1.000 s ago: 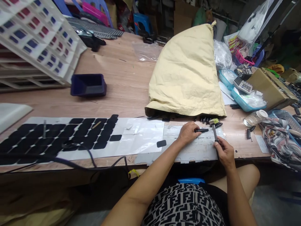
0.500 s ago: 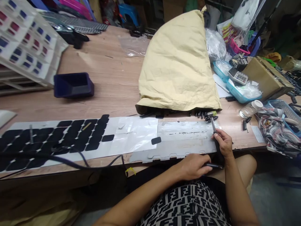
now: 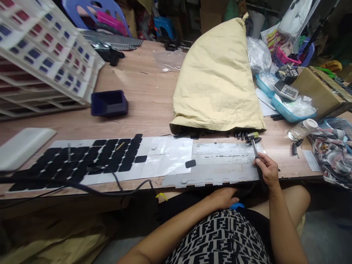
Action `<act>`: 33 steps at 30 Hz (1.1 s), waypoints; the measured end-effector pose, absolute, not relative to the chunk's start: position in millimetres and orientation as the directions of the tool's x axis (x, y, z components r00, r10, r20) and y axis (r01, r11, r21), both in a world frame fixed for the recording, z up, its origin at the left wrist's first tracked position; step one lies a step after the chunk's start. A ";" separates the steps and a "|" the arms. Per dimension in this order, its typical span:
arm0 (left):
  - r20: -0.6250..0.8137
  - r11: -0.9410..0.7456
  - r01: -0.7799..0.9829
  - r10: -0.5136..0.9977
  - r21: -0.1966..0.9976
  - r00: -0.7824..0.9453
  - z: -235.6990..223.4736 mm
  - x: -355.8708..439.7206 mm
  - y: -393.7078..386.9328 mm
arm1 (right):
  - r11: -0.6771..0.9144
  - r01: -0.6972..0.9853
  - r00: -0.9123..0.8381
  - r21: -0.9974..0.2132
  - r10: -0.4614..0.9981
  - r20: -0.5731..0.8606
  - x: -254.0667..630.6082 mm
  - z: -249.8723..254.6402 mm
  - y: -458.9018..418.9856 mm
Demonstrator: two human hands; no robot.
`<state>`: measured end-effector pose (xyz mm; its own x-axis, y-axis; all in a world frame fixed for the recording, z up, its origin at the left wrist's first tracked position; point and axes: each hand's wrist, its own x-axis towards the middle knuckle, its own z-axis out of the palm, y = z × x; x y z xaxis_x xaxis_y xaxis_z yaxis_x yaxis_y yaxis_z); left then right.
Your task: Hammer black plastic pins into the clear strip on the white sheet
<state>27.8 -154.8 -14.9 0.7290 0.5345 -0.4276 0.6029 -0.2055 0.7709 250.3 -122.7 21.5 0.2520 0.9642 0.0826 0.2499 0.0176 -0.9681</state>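
My right hand [image 3: 266,169] is closed around the black handle of a hammer [image 3: 254,147]. The hammer's metal shaft points away from me, and its head with a yellow end lies by several small black pieces [image 3: 239,135] at the mouth of a cream sack [image 3: 217,80]. Below the table's front edge, my left hand [image 3: 224,198] rests near my lap. Its thumb shows, but the other fingers are mostly hidden in shadow, so I cannot see whether they hold anything. Between the hands and the sack lies a worn grey sheet [image 3: 220,169].
Left of the grey sheet, a white sheet [image 3: 170,157] carries rows of black rounded pads [image 3: 110,146]. A black cable [image 3: 77,187] crosses the front edge. Behind stand a dark purple bin [image 3: 109,103] and a white crate [image 3: 68,66]. A glass jar [image 3: 301,130] lies at right.
My left hand has drawn down toward my lap; the black pen-like item that showed in it is out of sight. My right hand keeps the hammer by the black pieces. The view has turned left.
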 end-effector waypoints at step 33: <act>0.185 -0.403 0.608 0.902 0.684 0.390 29.5 14.8 -42.4 | 0.023 0.289 0.215 -0.957 0.973 0.088 248.4 23.8 -123.1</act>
